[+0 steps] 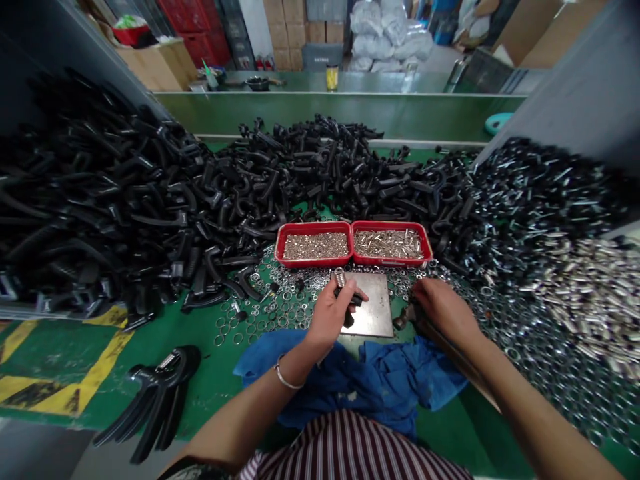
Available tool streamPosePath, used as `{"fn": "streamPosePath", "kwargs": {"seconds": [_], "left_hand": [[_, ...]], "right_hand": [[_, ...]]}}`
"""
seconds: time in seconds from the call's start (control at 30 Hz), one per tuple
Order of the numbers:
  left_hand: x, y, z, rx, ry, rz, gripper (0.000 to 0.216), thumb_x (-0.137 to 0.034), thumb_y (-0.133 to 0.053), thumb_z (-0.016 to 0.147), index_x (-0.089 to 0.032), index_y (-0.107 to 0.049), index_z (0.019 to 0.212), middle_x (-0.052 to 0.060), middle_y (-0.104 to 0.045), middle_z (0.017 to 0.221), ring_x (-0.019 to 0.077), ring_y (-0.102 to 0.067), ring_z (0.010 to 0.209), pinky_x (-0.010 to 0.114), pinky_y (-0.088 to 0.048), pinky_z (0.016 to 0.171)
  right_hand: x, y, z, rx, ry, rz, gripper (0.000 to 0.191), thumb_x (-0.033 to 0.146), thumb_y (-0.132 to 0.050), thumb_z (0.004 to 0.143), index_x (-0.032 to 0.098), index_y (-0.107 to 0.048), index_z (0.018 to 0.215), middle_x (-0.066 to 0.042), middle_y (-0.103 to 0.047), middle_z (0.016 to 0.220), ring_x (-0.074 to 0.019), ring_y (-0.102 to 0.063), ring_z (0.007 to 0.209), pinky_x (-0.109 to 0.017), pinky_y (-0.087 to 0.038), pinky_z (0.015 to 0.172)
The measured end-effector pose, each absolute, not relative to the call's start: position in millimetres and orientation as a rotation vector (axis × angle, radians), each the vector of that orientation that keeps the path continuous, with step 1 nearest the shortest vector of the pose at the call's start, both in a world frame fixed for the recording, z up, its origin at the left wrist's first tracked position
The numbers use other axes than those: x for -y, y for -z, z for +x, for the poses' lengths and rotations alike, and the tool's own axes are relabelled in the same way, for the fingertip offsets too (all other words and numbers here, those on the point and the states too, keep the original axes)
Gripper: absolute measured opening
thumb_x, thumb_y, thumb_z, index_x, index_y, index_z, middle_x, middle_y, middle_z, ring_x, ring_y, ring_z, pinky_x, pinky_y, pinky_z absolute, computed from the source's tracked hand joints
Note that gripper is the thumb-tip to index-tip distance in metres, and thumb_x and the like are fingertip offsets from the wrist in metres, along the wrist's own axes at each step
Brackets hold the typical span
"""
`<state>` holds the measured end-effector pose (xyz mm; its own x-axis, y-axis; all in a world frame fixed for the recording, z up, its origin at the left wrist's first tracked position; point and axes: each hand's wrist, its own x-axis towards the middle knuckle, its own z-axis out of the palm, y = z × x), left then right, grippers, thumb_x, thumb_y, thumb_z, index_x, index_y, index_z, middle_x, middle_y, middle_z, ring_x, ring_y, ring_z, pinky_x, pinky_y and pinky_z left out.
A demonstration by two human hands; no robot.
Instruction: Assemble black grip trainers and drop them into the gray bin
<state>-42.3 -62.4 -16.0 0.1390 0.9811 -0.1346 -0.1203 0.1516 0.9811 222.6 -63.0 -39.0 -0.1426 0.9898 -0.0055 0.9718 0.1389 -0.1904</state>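
Note:
My left hand [330, 310] is closed around a small black part [356, 299], over the left side of a flat metal plate [373, 307]. A ribbed silver cylinder [341, 277] sticks up between its thumb and fingers. Right of the plate, my right hand [443, 307] has its fingers curled round a hammer near its dark head [404, 317]; the long handle runs back beneath my forearm. The fingertips are partly hidden. Just beyond the plate stand two red trays, the left one [314, 263] with tiny metal pieces, the right one [393, 262] with small pins.
Black handles [200, 200] are heaped at the left and back. Metal rings [285, 313] lie scattered around the plate. Black-and-silver parts [540, 193] and silver cylinders [595, 293] pile up at right. A blue cloth [350, 387] lies in front; several black handles [160, 393] rest at front left.

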Motion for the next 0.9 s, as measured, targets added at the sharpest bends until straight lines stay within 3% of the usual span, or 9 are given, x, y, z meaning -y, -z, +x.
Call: {"fn": "streamPosePath", "kwargs": {"seconds": [0.13,0.27,0.37,0.47,0.63,0.8,0.9], "left_hand": [[66,12,-42,-1.071,-1.136,1.105,0.034,-0.05,-0.049,0.095,-0.019,-0.063,0.097,0.005,-0.067,0.1,0.0132,-0.059,0.085,0.022,-0.048,0.073],[71,8,-38,-1.059,-1.041,1.259,0.033,-0.048,-0.049,0.097,-0.018,-0.064,0.099,0.005,-0.066,0.098,0.0148,-0.059,0.085,0.024,-0.047,0.074],[72,9,-37,-1.103,-1.077,1.336,0.03,-0.044,-0.048,0.098,-0.018,-0.063,0.098,0.005,-0.066,0.098,0.0168,-0.06,0.093,0.027,-0.045,0.086],[73,11,-38,-1.125,-1.121,1.374,0.026,-0.041,-0.049,0.097,-0.019,-0.062,0.1,0.006,-0.065,0.1,0.018,-0.059,0.098,0.029,-0.042,0.093],[75,11,-35,-1.078,-1.118,1.424,0.025,-0.04,-0.045,0.099,-0.019,-0.058,0.101,0.006,-0.06,0.1,0.0181,-0.057,0.096,0.03,-0.043,0.092],[76,15,-35,-1.165,-1.09,1.49,0.023,-0.039,-0.045,0.099,-0.019,-0.055,0.1,0.007,-0.058,0.099,0.0207,-0.055,0.099,0.033,-0.042,0.093],[76,18,-36,-1.177,-1.077,1.519,0.022,-0.039,-0.045,0.099,-0.02,-0.055,0.099,0.007,-0.058,0.097,0.0213,-0.056,0.099,0.033,-0.042,0.092]], "right_hand": [[63,32,206,2.316,-0.206,-2.052,0.014,0.027,-0.049,0.095,0.021,-0.06,0.092,-0.011,-0.065,0.095,-0.0247,-0.059,0.09,-0.031,-0.042,0.069],[52,28,205,2.316,-0.161,-2.167,0.013,0.021,-0.051,0.092,0.019,-0.062,0.084,-0.014,-0.065,0.09,-0.0283,-0.06,0.086,-0.034,-0.042,0.065],[55,21,207,2.271,-0.2,-2.038,0.012,0.021,-0.052,0.092,0.02,-0.06,0.083,-0.014,-0.064,0.096,-0.0284,-0.059,0.094,-0.037,-0.045,0.075],[71,10,192,2.038,-0.616,-1.651,0.014,0.029,-0.056,0.092,0.022,-0.058,0.08,-0.01,-0.064,0.101,-0.0254,-0.06,0.097,-0.04,-0.047,0.086],[97,13,139,1.235,-1.485,-1.22,0.024,0.04,-0.071,0.084,0.025,-0.06,0.1,-0.001,-0.067,0.087,-0.0179,-0.066,0.075,-0.035,-0.054,0.074],[97,29,115,0.836,-1.706,-1.032,0.026,0.045,-0.072,0.083,0.022,-0.064,0.091,0.0,-0.067,0.08,-0.0127,-0.061,0.065,-0.029,-0.054,0.063],[98,26,115,0.87,-1.706,-1.07,0.027,0.045,-0.075,0.081,0.022,-0.064,0.091,0.0,-0.068,0.078,-0.0136,-0.063,0.066,-0.03,-0.055,0.067]]}}
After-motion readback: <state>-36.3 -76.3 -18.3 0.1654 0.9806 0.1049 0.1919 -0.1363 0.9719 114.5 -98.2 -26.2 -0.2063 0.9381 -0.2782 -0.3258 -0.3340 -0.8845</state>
